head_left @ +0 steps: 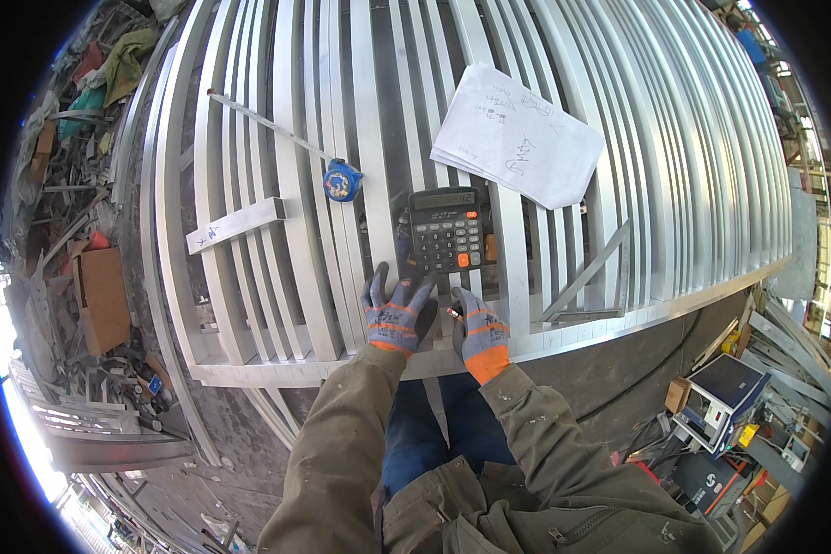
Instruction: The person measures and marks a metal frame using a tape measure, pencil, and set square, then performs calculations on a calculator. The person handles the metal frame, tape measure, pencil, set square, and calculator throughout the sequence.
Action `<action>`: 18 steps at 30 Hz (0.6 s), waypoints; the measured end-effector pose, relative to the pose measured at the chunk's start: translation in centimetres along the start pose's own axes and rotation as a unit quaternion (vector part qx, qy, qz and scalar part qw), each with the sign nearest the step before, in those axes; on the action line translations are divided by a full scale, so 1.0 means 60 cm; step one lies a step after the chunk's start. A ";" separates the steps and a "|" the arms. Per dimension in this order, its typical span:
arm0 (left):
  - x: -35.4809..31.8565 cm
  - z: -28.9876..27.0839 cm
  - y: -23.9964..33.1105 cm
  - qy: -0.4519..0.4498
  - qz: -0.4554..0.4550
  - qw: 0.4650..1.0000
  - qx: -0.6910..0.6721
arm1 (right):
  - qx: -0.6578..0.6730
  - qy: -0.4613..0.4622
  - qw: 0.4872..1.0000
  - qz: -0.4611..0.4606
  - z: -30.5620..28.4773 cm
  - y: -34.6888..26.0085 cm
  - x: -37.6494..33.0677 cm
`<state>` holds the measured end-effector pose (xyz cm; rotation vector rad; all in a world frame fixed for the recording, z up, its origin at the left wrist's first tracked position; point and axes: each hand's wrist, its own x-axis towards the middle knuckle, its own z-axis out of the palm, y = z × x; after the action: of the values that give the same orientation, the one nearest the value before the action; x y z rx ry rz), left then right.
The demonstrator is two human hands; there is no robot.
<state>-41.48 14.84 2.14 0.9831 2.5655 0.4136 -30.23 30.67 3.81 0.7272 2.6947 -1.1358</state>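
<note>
A black calculator (446, 229) with grey and orange keys lies on the silver metal bars (295, 138). At its lower left edge is my left hand (397, 312), in a grey and orange glove, fingers apart and holding nothing. One fingertip reaches the calculator's bottom keys. Just below the calculator, my gloved right hand (481, 331) is closed round a small pen-like thing (453, 313), of which only a red and white end shows. A blue tape measure (342, 181), its blade pulled out, lies left of the calculator. White paper sheets (519, 138) with handwriting lie above right of it.
A short marked metal piece (236, 226) lies across the bars at the left. To the right of my hands rests a metal set square (593, 282). Scrap and a cardboard box (102, 300) stand at far left. A boxy machine (716, 397) is on the right.
</note>
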 end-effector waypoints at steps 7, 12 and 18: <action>0.001 0.001 0.000 0.026 0.009 0.999 0.028 | -0.019 -0.003 1.000 0.004 0.000 -0.001 0.002; 0.000 -0.002 0.004 0.079 0.025 0.995 0.054 | -0.005 -0.004 1.000 0.002 0.001 0.001 0.001; 0.000 -0.005 0.005 0.070 0.022 0.996 0.056 | -0.007 -0.014 1.000 0.013 0.004 0.005 0.001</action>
<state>-41.42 15.01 2.51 1.0882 2.7231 0.3662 -30.16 30.69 3.45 0.7362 2.6604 -1.1130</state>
